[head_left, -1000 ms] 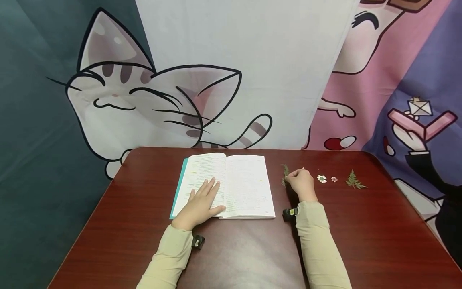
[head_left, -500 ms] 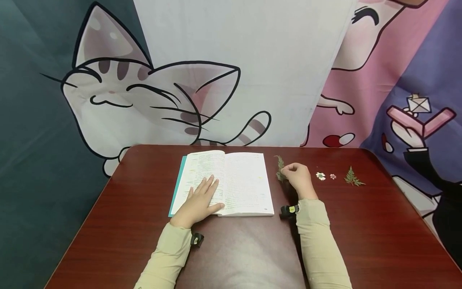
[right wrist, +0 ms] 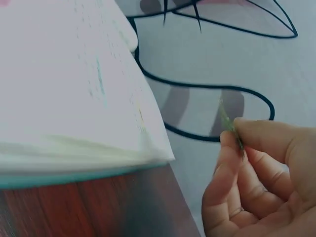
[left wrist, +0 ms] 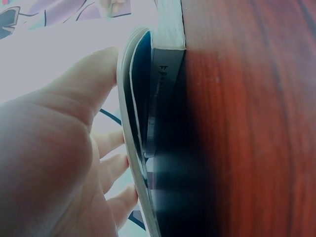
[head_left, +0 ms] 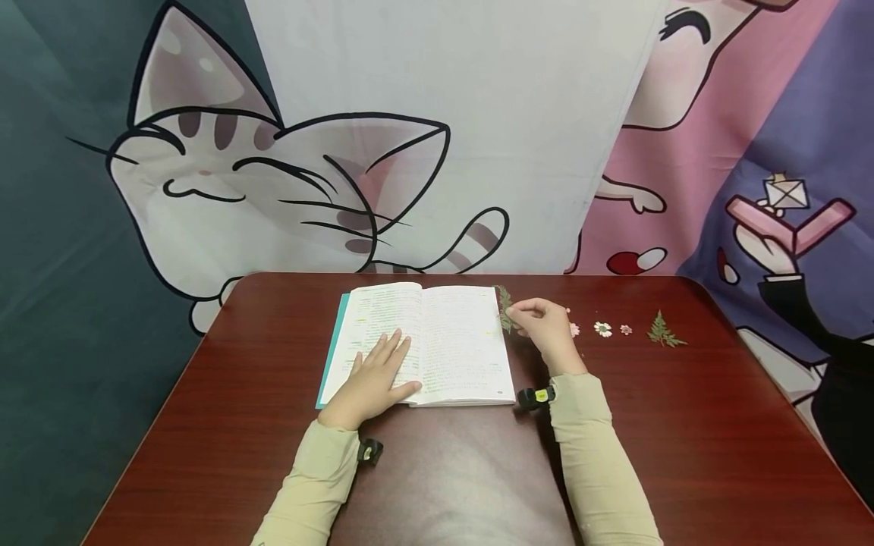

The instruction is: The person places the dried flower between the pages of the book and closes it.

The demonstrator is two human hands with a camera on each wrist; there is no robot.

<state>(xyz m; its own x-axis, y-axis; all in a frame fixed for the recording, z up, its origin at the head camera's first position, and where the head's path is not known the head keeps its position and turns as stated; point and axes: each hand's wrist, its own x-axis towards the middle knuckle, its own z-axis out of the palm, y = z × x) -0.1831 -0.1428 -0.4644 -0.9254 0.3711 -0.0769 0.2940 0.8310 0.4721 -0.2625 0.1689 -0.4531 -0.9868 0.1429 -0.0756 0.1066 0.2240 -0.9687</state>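
Note:
An open book (head_left: 466, 356) with a teal cover lies on the table. My left hand (head_left: 372, 387) rests on its left page with the fingers spread; in the left wrist view the thumb (left wrist: 91, 79) lies along the lower page edge. Between thumb and index finger my right hand (head_left: 548, 330) pinches a green fern leaf (head_left: 503, 303), just off the book's right edge. The right wrist view shows that leaf (right wrist: 227, 119) nearly edge-on, raised at the level of the pages.
On the dark red table (head_left: 683, 425), a pink flower (head_left: 575, 330) lies beside the right hand. Farther right are a white flower (head_left: 603, 329), a small pink flower (head_left: 626, 330) and another fern leaf (head_left: 662, 332). A cartoon-printed cloth (head_left: 410, 68) hangs behind the table.
My right hand has moved left with the fern leaf, from the row of flowers to the book's right edge. A pink flower shows where the hand was. My left hand stays on the page.

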